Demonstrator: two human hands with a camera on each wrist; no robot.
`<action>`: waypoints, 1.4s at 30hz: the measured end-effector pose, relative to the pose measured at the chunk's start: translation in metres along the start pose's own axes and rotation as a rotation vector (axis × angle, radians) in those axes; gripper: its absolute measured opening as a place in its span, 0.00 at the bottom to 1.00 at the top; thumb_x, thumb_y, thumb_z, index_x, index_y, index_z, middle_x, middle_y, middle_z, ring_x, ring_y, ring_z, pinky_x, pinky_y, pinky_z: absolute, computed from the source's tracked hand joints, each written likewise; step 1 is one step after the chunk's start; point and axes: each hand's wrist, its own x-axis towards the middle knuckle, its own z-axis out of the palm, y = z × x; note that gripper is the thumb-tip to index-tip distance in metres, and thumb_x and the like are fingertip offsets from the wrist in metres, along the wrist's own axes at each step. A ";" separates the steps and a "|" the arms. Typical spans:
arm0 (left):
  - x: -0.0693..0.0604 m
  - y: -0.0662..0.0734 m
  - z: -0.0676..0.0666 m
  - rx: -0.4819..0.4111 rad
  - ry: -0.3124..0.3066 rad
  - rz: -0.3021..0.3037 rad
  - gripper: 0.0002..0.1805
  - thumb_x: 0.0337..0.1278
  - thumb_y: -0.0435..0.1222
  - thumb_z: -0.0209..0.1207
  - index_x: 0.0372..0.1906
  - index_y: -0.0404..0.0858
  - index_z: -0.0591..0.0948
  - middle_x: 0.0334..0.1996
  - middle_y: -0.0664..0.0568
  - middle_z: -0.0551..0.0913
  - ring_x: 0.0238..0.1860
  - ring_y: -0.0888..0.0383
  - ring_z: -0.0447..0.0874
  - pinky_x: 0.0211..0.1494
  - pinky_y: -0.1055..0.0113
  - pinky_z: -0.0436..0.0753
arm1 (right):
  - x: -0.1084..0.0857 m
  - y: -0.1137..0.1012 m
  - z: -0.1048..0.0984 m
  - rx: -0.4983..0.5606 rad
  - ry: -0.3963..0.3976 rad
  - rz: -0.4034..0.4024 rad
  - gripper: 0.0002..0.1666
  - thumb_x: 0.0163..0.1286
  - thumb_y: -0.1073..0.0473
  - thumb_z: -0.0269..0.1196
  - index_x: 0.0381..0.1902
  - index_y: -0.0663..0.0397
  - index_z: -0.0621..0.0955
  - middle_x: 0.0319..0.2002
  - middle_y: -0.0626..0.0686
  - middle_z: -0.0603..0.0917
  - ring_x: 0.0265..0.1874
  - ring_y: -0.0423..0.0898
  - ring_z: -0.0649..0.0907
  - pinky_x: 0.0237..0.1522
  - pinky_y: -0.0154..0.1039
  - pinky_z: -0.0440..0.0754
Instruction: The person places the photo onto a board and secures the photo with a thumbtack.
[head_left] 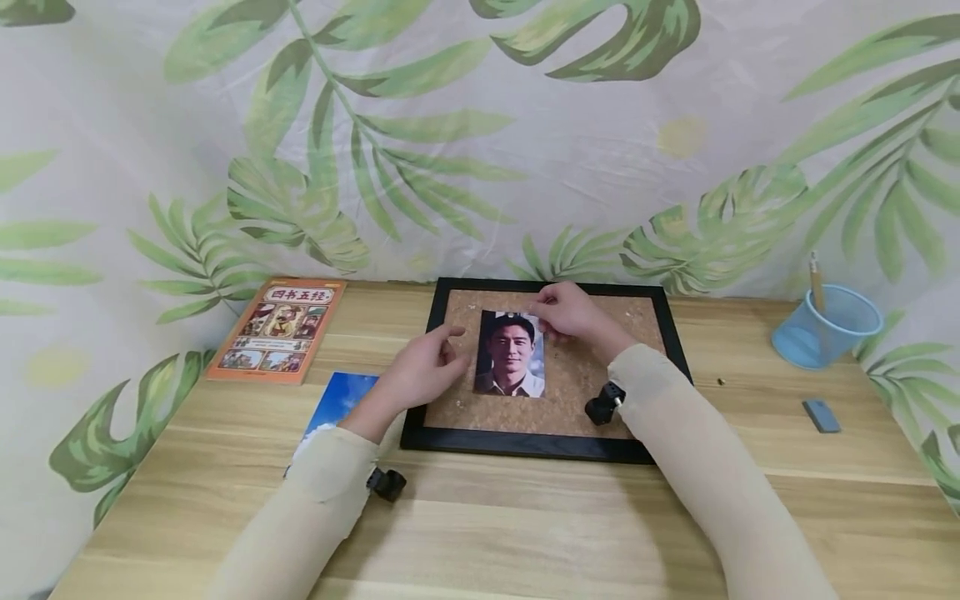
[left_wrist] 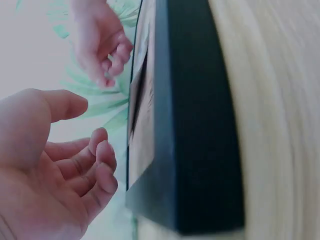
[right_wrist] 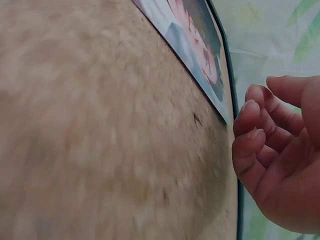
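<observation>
A portrait photo (head_left: 512,358) lies upright on a black-framed cork board (head_left: 585,400). At the middle of its top edge sits a small pale dot, like a pin head. My right hand (head_left: 573,312) is at the photo's top right corner, fingers bent. The right wrist view shows this hand (right_wrist: 282,150) with nothing visible between thumb and fingers. My left hand (head_left: 423,367) hovers over the board's left side, beside the photo. Its fingers are loosely bent around empty space, as the left wrist view of that hand (left_wrist: 55,165) shows.
Left of the board lie a blue sky picture (head_left: 341,400), partly under my left forearm, and an orange book (head_left: 277,329). To the right stand a blue mesh cup (head_left: 806,333) holding a pencil (head_left: 816,283), a blue-grey eraser-like block (head_left: 822,416) and a tiny dark object (head_left: 722,382).
</observation>
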 end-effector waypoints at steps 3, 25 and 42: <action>-0.008 -0.003 -0.011 -0.031 0.013 -0.005 0.29 0.79 0.40 0.59 0.76 0.30 0.73 0.37 0.47 0.82 0.30 0.55 0.75 0.38 0.61 0.75 | -0.012 0.002 -0.007 -0.005 0.019 -0.023 0.16 0.84 0.57 0.59 0.47 0.69 0.83 0.26 0.55 0.84 0.20 0.43 0.78 0.24 0.35 0.75; -0.074 -0.072 -0.062 0.127 0.040 -0.115 0.31 0.78 0.42 0.62 0.74 0.25 0.74 0.49 0.39 0.84 0.40 0.52 0.80 0.38 0.60 0.77 | -0.125 0.068 -0.083 -0.180 0.133 -0.043 0.17 0.87 0.56 0.57 0.52 0.67 0.82 0.34 0.59 0.85 0.30 0.48 0.82 0.31 0.39 0.79; -0.094 -0.096 -0.071 0.328 -0.057 -0.321 0.56 0.63 0.57 0.73 0.81 0.28 0.61 0.68 0.20 0.65 0.63 0.22 0.70 0.57 0.25 0.79 | -0.175 0.134 -0.115 -0.290 0.297 0.033 0.18 0.83 0.55 0.61 0.53 0.69 0.84 0.44 0.63 0.87 0.36 0.45 0.81 0.36 0.37 0.79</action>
